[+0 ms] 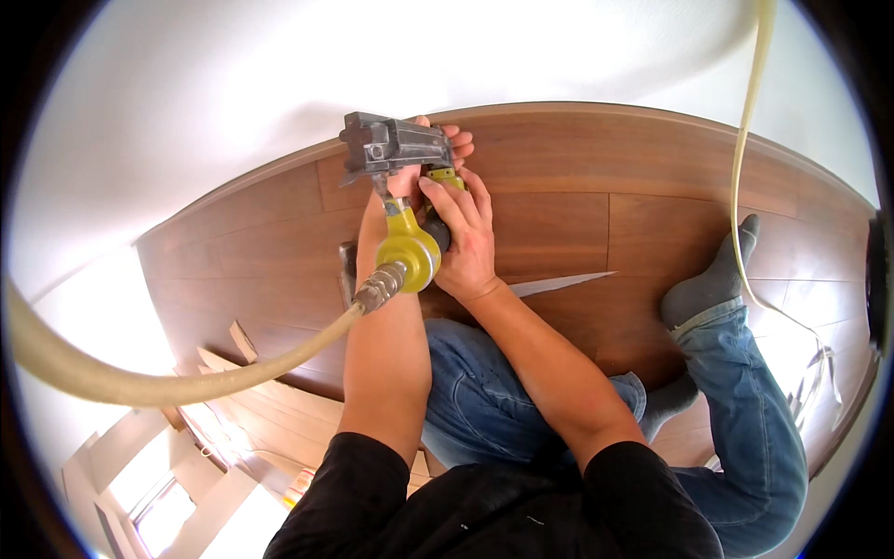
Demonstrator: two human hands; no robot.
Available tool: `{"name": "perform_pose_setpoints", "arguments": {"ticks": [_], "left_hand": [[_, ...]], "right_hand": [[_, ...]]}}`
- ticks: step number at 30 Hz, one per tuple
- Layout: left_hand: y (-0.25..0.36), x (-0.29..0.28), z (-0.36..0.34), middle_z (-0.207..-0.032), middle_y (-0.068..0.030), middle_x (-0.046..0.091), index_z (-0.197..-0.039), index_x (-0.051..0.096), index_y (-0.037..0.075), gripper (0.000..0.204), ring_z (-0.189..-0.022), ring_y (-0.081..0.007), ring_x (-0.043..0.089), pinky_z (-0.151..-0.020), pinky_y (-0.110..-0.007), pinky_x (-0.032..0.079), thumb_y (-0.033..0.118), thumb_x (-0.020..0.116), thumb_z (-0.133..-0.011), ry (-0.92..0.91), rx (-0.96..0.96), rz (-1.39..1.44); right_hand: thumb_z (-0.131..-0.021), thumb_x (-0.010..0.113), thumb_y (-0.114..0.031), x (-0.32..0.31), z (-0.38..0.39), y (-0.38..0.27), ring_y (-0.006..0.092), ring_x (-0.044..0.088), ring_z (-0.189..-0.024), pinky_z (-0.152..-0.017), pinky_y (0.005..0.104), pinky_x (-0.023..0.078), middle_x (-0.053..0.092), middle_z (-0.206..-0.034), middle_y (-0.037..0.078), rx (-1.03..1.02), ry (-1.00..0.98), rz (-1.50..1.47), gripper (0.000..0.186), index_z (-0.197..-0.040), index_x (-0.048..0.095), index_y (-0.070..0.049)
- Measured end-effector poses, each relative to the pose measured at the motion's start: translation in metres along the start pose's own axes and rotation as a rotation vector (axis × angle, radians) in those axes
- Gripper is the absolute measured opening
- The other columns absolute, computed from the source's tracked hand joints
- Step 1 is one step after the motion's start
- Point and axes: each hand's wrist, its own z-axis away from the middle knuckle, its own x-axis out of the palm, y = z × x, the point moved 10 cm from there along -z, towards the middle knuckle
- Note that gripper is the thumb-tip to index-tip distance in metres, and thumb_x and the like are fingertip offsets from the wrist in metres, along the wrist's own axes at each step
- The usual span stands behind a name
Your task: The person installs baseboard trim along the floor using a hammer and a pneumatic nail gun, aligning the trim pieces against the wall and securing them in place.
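Nothing readable anywhere right now! On the yellow-green air tool (410, 250), the round end cap shows a pale ring but no letters that can be made out, and the grey metal body offers only worn, scuffed patches. Down at the lower left, a small package (299, 486) flashes yellow and red, its print far too small to read. And on the black shirt (559, 522), tiny white marks, too small to tell as lettering.
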Motion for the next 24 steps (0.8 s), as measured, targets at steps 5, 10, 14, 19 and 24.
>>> {"name": "perform_pose_setpoints", "arguments": {"ticks": [5,10,14,19,24], "left_hand": [[0.001,0.002,0.002,-0.126,-0.0188,0.068,-0.124,0.062,-0.002,0.049,-0.118,-0.0273,0.065,-0.097,-0.036,0.056,0.043,0.054,-0.108,0.045,0.009,-0.009],[0.003,0.006,0.002,-0.126,-0.0189,0.069,-0.125,0.062,-0.002,0.050,-0.119,-0.0275,0.066,-0.100,-0.037,0.055,0.044,0.054,-0.107,0.040,0.052,-0.041],[0.003,-0.002,0.000,-0.127,-0.0197,0.068,-0.125,0.062,-0.002,0.052,-0.120,-0.0289,0.066,-0.101,-0.038,0.055,0.046,0.055,-0.107,0.062,0.042,-0.050],[0.004,0.004,0.003,-0.125,-0.0203,0.069,-0.123,0.062,-0.002,0.050,-0.119,-0.0292,0.066,-0.101,-0.038,0.055,0.045,0.055,-0.107,0.064,0.030,-0.008],[0.004,0.006,0.005,-0.124,-0.0201,0.068,-0.124,0.061,-0.003,0.050,-0.117,-0.0286,0.066,-0.099,-0.037,0.056,0.043,0.054,-0.107,0.046,0.055,0.006]], "right_hand": [[-0.074,0.082,-0.013,-0.001,-0.001,0.000,0.0463,0.048,-0.131,-0.111,0.0527,0.041,0.064,-0.127,0.012,0.011,0.001,-0.024,0.062,-0.133,0.064,-0.013],[-0.073,0.079,-0.007,-0.010,-0.002,-0.003,0.0472,0.049,-0.129,-0.110,0.0532,0.042,0.064,-0.126,0.011,0.020,0.040,-0.060,0.063,-0.134,0.064,-0.014],[-0.073,0.079,-0.007,-0.014,-0.001,-0.005,0.0472,0.050,-0.129,-0.110,0.0527,0.042,0.064,-0.126,0.012,0.033,-0.001,-0.077,0.063,-0.133,0.065,-0.013],[-0.072,0.080,-0.007,-0.014,-0.002,-0.003,0.0466,0.050,-0.129,-0.110,0.0523,0.043,0.065,-0.125,0.011,0.009,0.010,-0.067,0.064,-0.134,0.065,-0.013],[-0.071,0.081,-0.007,-0.009,-0.002,-0.001,0.0459,0.049,-0.129,-0.110,0.0526,0.042,0.064,-0.126,0.010,0.030,0.010,-0.079,0.065,-0.134,0.066,-0.016]]}}
